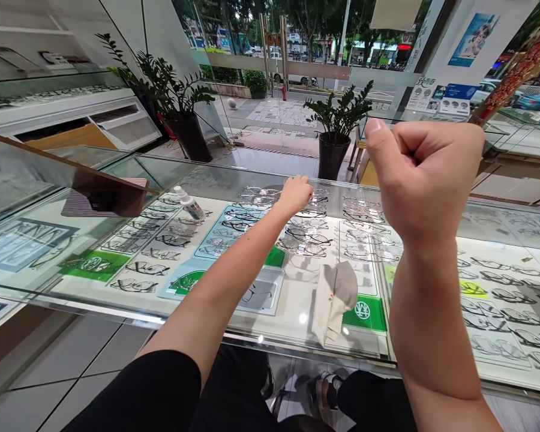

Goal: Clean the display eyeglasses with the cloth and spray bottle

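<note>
My left hand (297, 195) reaches out over the far part of the glass counter, its fingers curled down beside rows of eyeglasses (310, 243). The back of the hand hides whatever its fingertips hold, if anything. Raised high at the right, close to the camera, my right hand (425, 174) is closed in a fist with the thumb on top, and nothing shows in it. Between my arms a beige cloth pouch (330, 306) lies near the counter's front edge. A white spray bottle (189, 204) is on the counter to the left of my left hand.
Many eyeglasses fill the glass display counter (297, 324) on both sides. A mirror-like panel on a striped base (130, 198) leans at the left. Beyond the counter are potted plants (335, 138) and a glass door. My legs are below the front edge.
</note>
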`<state>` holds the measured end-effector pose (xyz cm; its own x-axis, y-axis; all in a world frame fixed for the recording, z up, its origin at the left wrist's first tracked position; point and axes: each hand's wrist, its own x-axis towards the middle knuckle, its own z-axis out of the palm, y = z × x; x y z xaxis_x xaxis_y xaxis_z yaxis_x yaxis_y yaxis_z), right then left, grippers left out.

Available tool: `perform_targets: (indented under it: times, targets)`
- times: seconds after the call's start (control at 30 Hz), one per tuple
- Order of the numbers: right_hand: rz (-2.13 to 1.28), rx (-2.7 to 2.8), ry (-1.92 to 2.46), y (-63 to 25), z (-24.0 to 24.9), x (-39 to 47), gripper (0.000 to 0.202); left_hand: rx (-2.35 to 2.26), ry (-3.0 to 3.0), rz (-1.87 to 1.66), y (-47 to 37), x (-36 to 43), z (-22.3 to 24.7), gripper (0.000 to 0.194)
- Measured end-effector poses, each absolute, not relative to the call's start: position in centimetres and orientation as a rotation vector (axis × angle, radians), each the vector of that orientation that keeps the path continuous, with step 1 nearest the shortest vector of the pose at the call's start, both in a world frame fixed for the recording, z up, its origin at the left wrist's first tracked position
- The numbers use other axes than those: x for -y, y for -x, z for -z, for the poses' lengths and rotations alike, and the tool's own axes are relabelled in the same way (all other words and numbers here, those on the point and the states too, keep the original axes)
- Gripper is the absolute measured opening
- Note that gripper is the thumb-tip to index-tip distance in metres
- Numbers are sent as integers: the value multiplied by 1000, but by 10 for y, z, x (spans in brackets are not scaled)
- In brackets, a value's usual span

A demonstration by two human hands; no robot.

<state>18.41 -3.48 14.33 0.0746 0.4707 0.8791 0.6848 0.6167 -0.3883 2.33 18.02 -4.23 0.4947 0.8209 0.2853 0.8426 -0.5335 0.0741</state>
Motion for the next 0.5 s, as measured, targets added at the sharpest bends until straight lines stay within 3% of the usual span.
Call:
perform_targets:
  times: [0.27,0.5]
  targets:
    - [158,1598,1007,-184,-141,33,60,1403,2741,400,-22,-184,57,46]
    - [188,1605,988,-186,-142,33,61,1476,2738,570,-21,-185,57,43]
